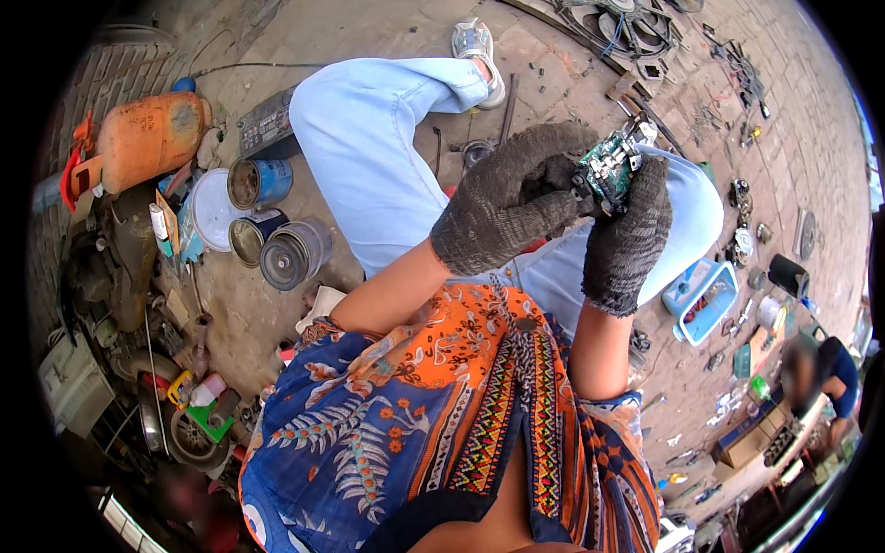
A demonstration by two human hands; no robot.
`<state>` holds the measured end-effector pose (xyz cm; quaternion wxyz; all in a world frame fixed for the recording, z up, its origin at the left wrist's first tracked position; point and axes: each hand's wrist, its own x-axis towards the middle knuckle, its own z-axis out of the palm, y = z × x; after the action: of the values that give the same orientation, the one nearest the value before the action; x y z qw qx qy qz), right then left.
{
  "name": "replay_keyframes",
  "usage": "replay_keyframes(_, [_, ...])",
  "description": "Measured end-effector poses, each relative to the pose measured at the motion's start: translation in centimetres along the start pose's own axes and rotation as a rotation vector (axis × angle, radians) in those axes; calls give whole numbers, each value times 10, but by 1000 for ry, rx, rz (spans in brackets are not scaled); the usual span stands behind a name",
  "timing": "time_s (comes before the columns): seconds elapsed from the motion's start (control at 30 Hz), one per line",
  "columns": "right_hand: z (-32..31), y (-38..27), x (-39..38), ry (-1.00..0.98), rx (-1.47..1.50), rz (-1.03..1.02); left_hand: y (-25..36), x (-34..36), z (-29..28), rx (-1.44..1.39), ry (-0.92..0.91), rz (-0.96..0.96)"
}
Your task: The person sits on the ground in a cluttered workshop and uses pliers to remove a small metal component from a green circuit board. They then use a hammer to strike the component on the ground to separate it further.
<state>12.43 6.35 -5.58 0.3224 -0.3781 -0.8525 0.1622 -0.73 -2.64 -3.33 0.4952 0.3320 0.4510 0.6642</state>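
A small green circuit board [609,172] with silvery metal parts is held up between my two hands, above my right thigh. Dark knitted work gloves cover both of them. My left hand [516,198] grips the board's left edge, its thumb and fingers closed around a dark part there. On the other side, my right hand [630,235] has its fingers closed along the board's right and lower edge. The gloves hide where exactly the fingertips press.
An orange gas cylinder [152,138] lies at the far left, near paint cans [261,182] and a round white lid [214,210]. A blue plastic basin [702,300] sits to my right, with loose metal parts around it. A fan assembly [622,28] lies ahead. Another person [816,378] is at far right.
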Motion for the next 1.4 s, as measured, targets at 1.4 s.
replay_keyframes(1.4, [7, -28, 4, 290, 483, 432, -11, 6, -13, -595, 220, -211])
